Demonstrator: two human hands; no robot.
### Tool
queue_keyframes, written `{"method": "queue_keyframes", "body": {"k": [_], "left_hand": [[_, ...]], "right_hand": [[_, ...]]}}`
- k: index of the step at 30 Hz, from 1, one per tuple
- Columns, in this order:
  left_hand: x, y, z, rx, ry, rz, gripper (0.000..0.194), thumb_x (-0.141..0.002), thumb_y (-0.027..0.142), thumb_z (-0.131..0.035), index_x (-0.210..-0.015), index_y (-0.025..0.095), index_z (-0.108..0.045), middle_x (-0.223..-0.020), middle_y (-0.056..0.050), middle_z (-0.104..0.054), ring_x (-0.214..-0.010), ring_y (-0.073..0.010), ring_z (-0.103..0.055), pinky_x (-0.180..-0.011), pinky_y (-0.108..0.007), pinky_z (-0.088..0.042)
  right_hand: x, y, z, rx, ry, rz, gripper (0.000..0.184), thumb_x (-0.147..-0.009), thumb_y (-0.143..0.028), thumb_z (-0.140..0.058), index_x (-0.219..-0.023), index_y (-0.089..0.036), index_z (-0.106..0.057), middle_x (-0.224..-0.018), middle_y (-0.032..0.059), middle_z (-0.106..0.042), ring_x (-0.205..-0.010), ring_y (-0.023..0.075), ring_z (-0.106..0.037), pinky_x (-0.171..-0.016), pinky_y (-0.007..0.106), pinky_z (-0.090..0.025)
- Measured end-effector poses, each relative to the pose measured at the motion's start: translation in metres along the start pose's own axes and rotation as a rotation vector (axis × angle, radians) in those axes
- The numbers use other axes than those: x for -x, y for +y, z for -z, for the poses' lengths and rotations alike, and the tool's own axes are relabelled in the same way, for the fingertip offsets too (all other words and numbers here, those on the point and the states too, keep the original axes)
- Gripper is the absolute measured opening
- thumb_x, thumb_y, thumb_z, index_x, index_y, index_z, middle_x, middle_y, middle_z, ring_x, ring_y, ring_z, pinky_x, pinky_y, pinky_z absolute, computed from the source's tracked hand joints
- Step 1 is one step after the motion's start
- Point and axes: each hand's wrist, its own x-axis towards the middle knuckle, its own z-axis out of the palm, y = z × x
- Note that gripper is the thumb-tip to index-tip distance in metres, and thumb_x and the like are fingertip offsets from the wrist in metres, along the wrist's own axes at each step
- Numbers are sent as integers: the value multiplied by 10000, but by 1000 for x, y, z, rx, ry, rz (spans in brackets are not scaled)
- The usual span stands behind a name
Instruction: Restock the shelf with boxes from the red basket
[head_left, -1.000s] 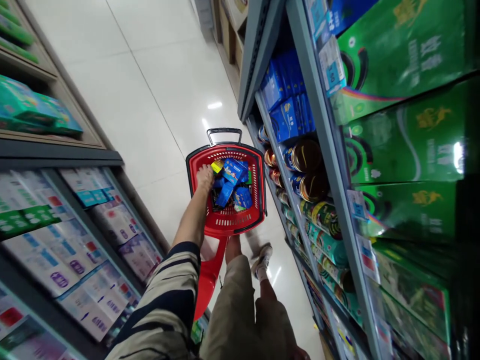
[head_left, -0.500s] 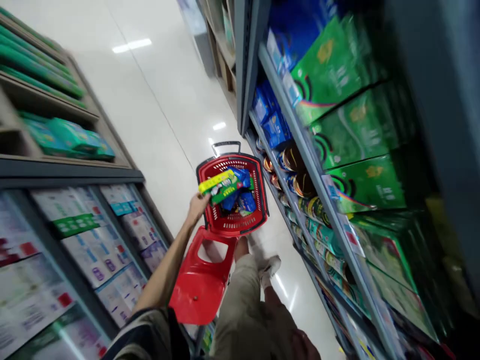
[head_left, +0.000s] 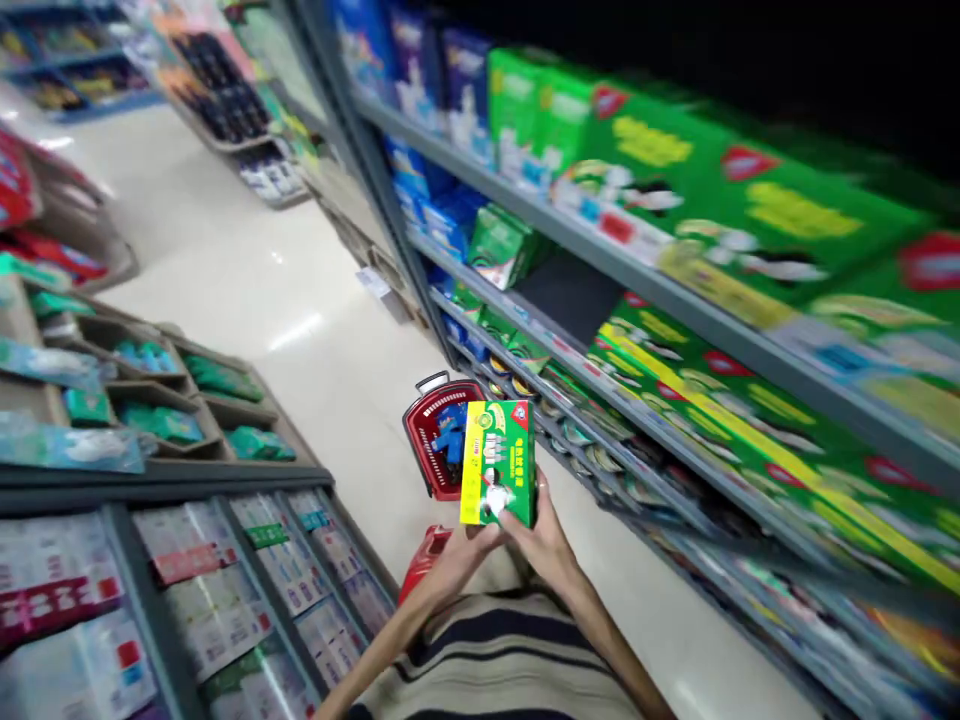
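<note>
Both hands hold a green and yellow printed box [head_left: 499,462] upright in front of my striped shirt. My left hand [head_left: 471,552] grips its lower left corner. On its lower right side, my right hand [head_left: 541,532] is closed around the edge, with the thumb on the printed front. Behind the box stands a red shopping basket [head_left: 421,455] with a black rim and a raised handle. Blue packages [head_left: 451,425] lie inside it, partly hidden by the box.
To the right runs a long grey shelf [head_left: 637,260] with green boxes [head_left: 795,215] and rows of tins below. Bins of green packs [head_left: 169,420] and a rack of white packages [head_left: 202,590] line the left. A glossy pale floor [head_left: 300,300] lies between. Part of a red plastic piece [head_left: 426,562] shows near my legs.
The box has come up from over the basket toward my body. My right hand, earlier low by my leg, now holds it too. The view has tilted up along the aisle.
</note>
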Motion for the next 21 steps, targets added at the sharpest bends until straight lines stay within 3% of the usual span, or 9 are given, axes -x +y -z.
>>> {"method": "queue_keyframes", "body": {"k": [2,4,6,8,10,13,16,18,21], "left_hand": [[26,23,-29,-108,-176,-61,1012,-807,769,-862,-1675,355,-545,-1574,-141,-688,-1512,-414,-632,-1284,-621,-524],[42,56,-38,-323,-275,-124,1081,-832,666,-934,-1737,307,-464,-1661,-168,-617,-1548,-419,-593,-1345,-652,-446],[46,101,-39,-492,-279,-259,1047,-898,561,-929,-1775,342,-401,-1786,-150,-478,-1641,-413,-486,-1393,-655,-365],[41,153,-51,-472,-311,-463,974,-961,567,-867,-1787,405,-377,-1875,-98,-331,-1730,-407,-336,-1419,-639,-318],[35,200,-85,-356,-379,-617,916,-1016,655,-757,-1802,426,-345,-1900,-86,-267,-1727,-424,-335,-1374,-643,-396],[32,248,-161,-581,-537,-563,852,-1030,679,-730,-1770,356,-459,-1811,-134,-448,-1583,-422,-553,-1274,-605,-525],[28,274,-214,-814,-682,-529,644,-1109,663,-602,-1619,276,-669,-1623,-127,-667,-1477,-361,-658,-1289,-553,-520],[19,286,-221,-828,-698,-553,646,-1104,676,-599,-1577,246,-691,-1583,-137,-695,-1452,-354,-676,-1266,-542,-543],[-1,308,-212,-751,-632,-570,772,-999,754,-719,-1518,182,-701,-1494,-196,-738,-1316,-382,-751,-1116,-529,-648]], "right_hand": [[39,-33,16,-59,77,75,965,-972,-560,-854,-1783,-372,-366,-1660,75,-600,-1545,349,-594,-1300,543,-544],[77,-62,52,-106,95,157,991,-962,-518,-884,-1786,-320,-371,-1703,87,-559,-1573,341,-564,-1323,513,-515],[112,-89,96,-40,65,222,1029,-935,-483,-924,-1788,-295,-379,-1729,93,-529,-1574,338,-560,-1321,492,-508],[139,-119,137,126,63,295,1025,-907,-473,-951,-1770,-293,-427,-1700,94,-562,-1544,349,-584,-1288,493,-528],[155,-149,163,244,133,380,972,-894,-482,-957,-1725,-286,-492,-1514,98,-708,-1400,347,-686,-1174,473,-591],[160,-192,171,138,294,415,804,-906,-525,-936,-1566,-264,-558,-1016,33,-806,-922,258,-781,-810,341,-623],[159,-228,167,22,374,347,660,-902,-607,-922,-1334,-243,-581,-828,8,-766,-648,193,-680,-564,246,-491],[162,-249,170,13,486,349,662,-878,-678,-922,-1253,-232,-606,-754,-3,-727,-566,174,-618,-495,232,-444],[165,-278,184,2,747,433,655,-893,-772,-869,-1209,-237,-663,-712,-29,-643,-548,158,-559,-463,241,-434]]}}
